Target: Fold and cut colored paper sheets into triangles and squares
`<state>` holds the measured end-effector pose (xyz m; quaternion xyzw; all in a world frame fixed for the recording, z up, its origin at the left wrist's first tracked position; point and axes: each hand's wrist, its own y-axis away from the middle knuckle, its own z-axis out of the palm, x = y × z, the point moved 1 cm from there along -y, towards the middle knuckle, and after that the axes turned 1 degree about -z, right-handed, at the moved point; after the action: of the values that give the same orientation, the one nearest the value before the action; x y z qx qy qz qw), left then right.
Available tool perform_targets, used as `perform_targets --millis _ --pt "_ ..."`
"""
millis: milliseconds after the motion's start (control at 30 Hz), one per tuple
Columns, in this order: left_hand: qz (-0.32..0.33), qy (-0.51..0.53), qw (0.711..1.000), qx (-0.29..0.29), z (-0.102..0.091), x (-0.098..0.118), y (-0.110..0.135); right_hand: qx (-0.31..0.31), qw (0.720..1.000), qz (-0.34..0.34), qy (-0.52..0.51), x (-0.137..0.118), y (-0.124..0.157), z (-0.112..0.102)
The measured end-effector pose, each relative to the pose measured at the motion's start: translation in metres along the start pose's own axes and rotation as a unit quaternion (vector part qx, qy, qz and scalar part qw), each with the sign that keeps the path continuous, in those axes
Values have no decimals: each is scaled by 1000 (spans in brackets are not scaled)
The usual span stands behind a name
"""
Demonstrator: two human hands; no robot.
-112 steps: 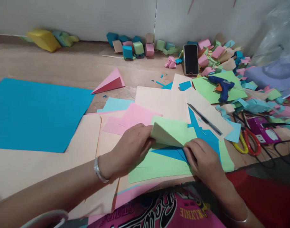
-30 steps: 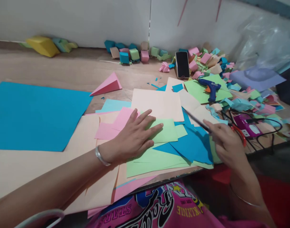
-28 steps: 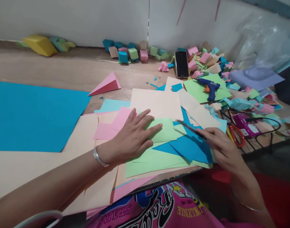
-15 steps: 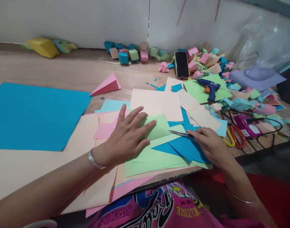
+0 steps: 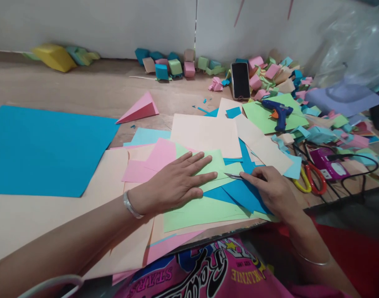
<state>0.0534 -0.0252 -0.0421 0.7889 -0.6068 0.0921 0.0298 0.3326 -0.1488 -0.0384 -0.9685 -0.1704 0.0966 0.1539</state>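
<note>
My left hand (image 5: 179, 180) lies flat with its fingers stretched out, pressing on a folded light green sheet (image 5: 218, 159). Between the finger and thumb of my right hand (image 5: 270, 188) is a slim pointed metal blade (image 5: 232, 176); its handle is hidden in the grip. The tip of the blade points left and lies at the fold edge of the green sheet, close to my left fingertips. More light green paper (image 5: 183, 219) and blue paper (image 5: 247, 192) lie beneath. A pink sheet (image 5: 161, 155) sits just beyond my left hand.
A large blue sheet (image 5: 49, 153) covers the left side. At the right are a glue gun (image 5: 279, 114), scissors (image 5: 312, 178) and a purple power box (image 5: 327, 163) with black cables. A phone (image 5: 240, 80) leans near heaped paper cubes (image 5: 271, 71). A pink folded cone (image 5: 141, 107) stands behind.
My left hand has slid right along the green sheet, its fingers now closer together and flatter. The blade tip has shifted slightly right, remaining in my right hand.
</note>
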Motion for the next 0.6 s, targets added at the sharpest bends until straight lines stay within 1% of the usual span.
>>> perform_targets --millis 167,400,600 --pt "-6 -4 1000 -8 0 0 0 10 999 18 -44 0 7 3" --pt "-7 -11 1000 -9 -1 2 -1 3 998 5 -65 4 19 -1" --pt "-4 -19 1000 -10 -1 3 0 12 997 -12 -78 -3 13 -2"
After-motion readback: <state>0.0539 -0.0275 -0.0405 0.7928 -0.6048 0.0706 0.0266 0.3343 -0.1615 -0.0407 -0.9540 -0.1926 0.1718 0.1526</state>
